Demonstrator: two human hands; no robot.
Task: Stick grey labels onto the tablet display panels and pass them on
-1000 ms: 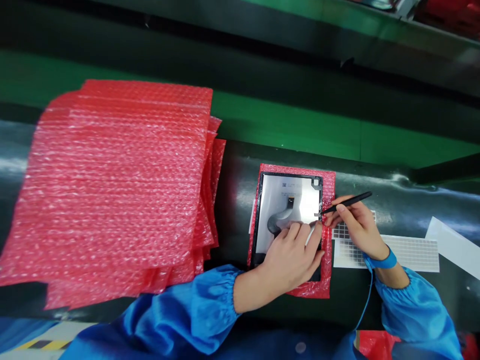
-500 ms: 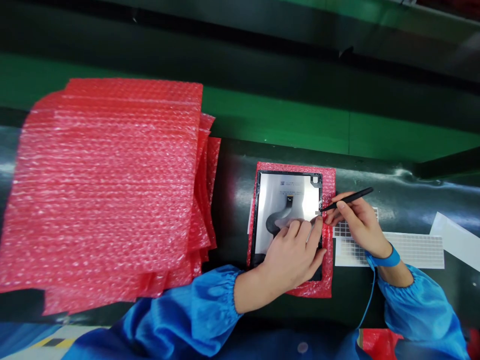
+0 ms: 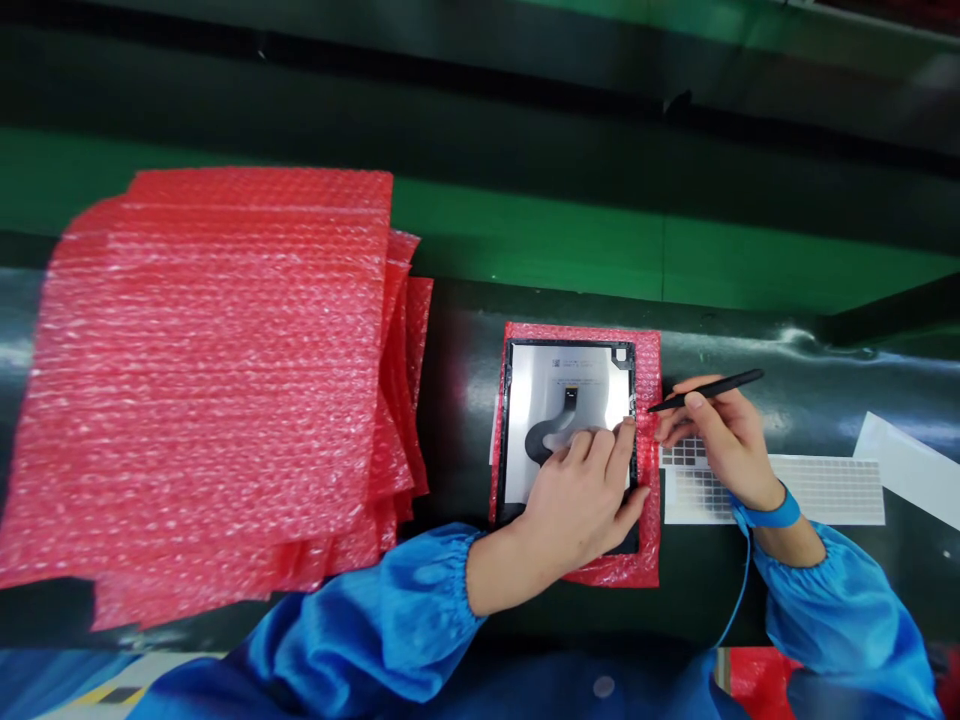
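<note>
Head view: there lay my left hand (image 3: 577, 500) across the screen (image 3: 540, 385), fingers slightly spread, the screen flat on red wrap (image 3: 649, 500); and my right hand (image 3: 720, 435) pinched the tool (image 3: 709, 389), tip at the wrap's right margin, just off the screen!

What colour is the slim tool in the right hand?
The slim tool in the right hand is black, best seen in the head view.
</note>
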